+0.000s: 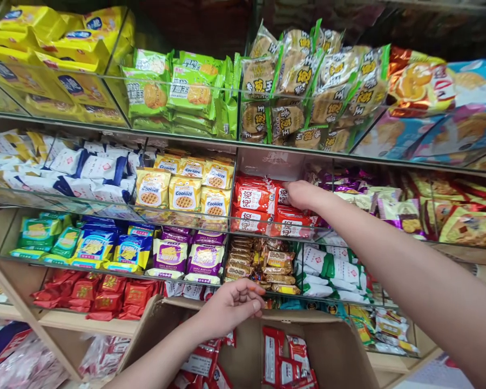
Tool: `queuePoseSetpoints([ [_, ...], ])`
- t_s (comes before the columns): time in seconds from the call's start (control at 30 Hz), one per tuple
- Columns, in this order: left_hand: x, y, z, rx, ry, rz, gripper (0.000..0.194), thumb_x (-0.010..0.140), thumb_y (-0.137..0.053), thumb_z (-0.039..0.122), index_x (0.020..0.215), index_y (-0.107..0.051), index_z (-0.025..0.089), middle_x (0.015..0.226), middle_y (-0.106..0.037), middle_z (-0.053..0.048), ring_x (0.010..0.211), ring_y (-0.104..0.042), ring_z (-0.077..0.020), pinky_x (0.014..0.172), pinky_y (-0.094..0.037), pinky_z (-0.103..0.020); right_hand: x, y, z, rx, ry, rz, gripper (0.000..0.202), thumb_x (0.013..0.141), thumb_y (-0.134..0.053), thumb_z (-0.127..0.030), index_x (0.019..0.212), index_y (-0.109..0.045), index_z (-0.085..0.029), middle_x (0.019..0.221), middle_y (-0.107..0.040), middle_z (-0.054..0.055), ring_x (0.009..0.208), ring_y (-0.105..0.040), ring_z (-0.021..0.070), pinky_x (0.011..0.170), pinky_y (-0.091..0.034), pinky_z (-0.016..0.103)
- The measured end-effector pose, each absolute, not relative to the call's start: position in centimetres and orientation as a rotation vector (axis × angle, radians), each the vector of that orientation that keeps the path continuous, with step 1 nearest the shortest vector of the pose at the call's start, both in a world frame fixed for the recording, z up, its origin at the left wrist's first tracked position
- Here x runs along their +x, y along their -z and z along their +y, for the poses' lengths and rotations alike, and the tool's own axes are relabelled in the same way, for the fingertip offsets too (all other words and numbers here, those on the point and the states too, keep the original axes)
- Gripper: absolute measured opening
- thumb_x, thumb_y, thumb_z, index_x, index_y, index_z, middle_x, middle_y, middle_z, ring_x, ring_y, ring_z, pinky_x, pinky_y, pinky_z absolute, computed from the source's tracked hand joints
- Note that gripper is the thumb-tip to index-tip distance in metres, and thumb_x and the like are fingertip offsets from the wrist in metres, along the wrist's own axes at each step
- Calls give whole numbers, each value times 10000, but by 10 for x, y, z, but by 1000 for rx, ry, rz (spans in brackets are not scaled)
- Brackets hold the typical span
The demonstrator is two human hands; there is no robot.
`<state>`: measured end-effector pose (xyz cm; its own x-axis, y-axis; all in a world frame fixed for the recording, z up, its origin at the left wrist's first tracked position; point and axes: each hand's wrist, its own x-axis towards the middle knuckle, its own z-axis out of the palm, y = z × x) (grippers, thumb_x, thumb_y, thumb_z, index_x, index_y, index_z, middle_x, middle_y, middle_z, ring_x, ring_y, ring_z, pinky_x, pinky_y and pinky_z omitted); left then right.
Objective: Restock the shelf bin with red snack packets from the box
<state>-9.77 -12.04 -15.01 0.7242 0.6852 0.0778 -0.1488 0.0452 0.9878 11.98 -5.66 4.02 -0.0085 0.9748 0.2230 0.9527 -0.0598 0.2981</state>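
Note:
My right hand (pixel 301 195) reaches into a clear shelf bin in the middle row. Its curled fingers are at a red-and-white snack packet (pixel 282 194), with the fingertips partly hidden. Beside it, more red packets (pixel 254 198) are stacked in the same bin. My left hand (pixel 231 307) hovers over the front edge of a cardboard box (pixel 332 346), holding nothing, its fingers loosely bent and the thumb apart. Several loose red-and-white packets (pixel 274 354) lie inside that box, some partly covered by my left forearm.
Yellow cookie packets (pixel 185 193) fill the bin to the left, and purple packets (pixel 400 208) sit to the right. Green biscuit packets (pixel 196 81) stand on the shelf above. Brown-wrapped snacks (pixel 278 260) are just below. Clear dividers and front panels edge the bins.

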Motion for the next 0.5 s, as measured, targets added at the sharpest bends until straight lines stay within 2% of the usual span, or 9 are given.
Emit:
queuePoseSetpoints([
  [0.2,-98,146,-122,1350,-677,479,292,683,-701,351,871,-585,161,740,-658,-11,664,-616,-116,674,-450,-261,124,-41,-66,2167,-631,2122,567,722,-622,-230,1214,-447,-10,1161,-565,223,1068,-543,291,866,-421,317],
  [0.3,-98,146,-122,1379,-676,486,289,691,-695,350,878,-585,158,749,-661,-19,669,-615,-118,670,-449,-261,127,-38,-72,2153,-693,2145,456,767,-540,-146,1194,-465,-6,1164,-558,230,1089,-527,279,892,-399,320],
  [0.4,-98,148,-121,1397,-671,497,300,693,-692,354,889,-583,154,752,-659,-22,682,-615,-121,673,-450,-266,129,-36,-73,2174,-706,2127,308,796,-402,-38,1044,-586,-25,1021,-631,223,1020,-571,288,854,-420,354],
  [0.5,-98,148,-120,1389,-667,495,311,693,-691,362,896,-578,156,755,-655,-18,690,-614,-119,686,-452,-271,128,-36,-63,2229,-683,2096,281,771,-411,-8,918,-650,-17,951,-648,247,1002,-578,322,819,-438,380],
])
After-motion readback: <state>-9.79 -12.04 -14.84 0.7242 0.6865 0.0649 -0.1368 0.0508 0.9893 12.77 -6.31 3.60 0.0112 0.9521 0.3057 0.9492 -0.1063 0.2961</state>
